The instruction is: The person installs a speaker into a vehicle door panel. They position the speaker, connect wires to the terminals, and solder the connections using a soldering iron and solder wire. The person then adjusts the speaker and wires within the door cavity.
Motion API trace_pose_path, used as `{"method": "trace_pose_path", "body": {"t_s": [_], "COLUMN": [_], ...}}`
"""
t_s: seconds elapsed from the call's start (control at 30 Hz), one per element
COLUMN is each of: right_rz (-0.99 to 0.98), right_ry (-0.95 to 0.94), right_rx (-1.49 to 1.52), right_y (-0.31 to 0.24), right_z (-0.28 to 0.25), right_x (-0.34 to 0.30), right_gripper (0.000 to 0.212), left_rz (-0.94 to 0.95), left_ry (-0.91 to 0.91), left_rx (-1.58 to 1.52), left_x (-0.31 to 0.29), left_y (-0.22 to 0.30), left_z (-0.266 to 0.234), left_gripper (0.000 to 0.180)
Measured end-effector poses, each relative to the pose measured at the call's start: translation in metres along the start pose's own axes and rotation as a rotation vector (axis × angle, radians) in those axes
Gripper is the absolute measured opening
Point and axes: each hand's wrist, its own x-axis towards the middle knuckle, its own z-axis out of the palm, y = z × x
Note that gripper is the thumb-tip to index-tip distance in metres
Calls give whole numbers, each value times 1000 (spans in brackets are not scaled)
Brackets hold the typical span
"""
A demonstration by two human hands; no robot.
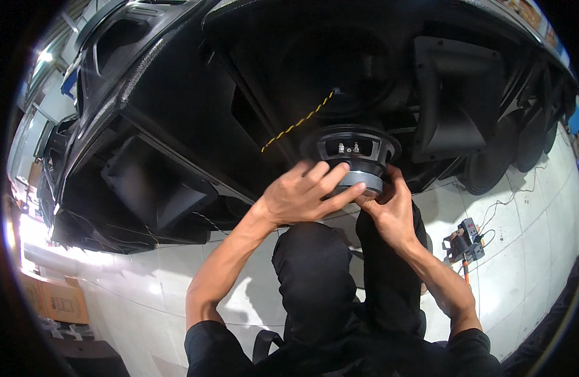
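Between my hands is a round speaker driver (pixel 358 147) with a black frame, a grey magnet and two metal terminals that face up. My left hand (pixel 308 190) wraps its fingers over the magnet's near left side. On the right, my right hand (pixel 391 204) grips the magnet's side and underside, its fingers partly hidden. Just beyond stands a black speaker cabinet (pixel 176 81), with a dark round opening behind the driver. A yellow and black twisted wire (pixel 295 127) comes out of that opening and hangs to the left, apart from both hands.
Black horn flares (pixel 459 97) are set in the cabinets to the right and left. A small tool with a black cable (pixel 464 242) lies on the tiled floor (pixel 509 213) at right. Round black parts (pixel 488 163) lean beside the cabinet. A cardboard box (pixel 57 300) sits far left.
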Motion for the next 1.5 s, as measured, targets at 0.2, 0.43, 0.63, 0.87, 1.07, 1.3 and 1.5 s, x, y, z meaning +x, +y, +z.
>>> {"method": "trace_pose_path", "body": {"t_s": [0.2,0.43,0.63,0.87,1.07,1.3,1.5], "right_rz": [49,89,70,83,39,110,86], "right_ry": [-22,-41,-66,-116,-131,-151,-211], "right_rx": [-12,-114,-66,-65,-102,-38,-20], "right_y": [-7,-22,-26,-37,-24,-21,-8], "right_z": [-12,-14,-17,-19,-31,-20,-20], "right_x": [-2,-1,2,5,11,16,28], "right_gripper": [68,70,57,60,67,72,75], "left_rz": [-432,-1018,-1161,-1276,-1375,-1387,-1426], "left_ry": [-71,183,341,373,284,-58,-256], "left_rx": [-287,-606,-550,-581,-635,-586,-647], "left_x": [-7,-1,1,-3,18,28,33], "left_y": [-12,14,27,42,57,62,51], "left_z": [-47,-92,-100,-119,-123,-83,-63], "left_gripper": [60,24,20,18,20,43,73]}}
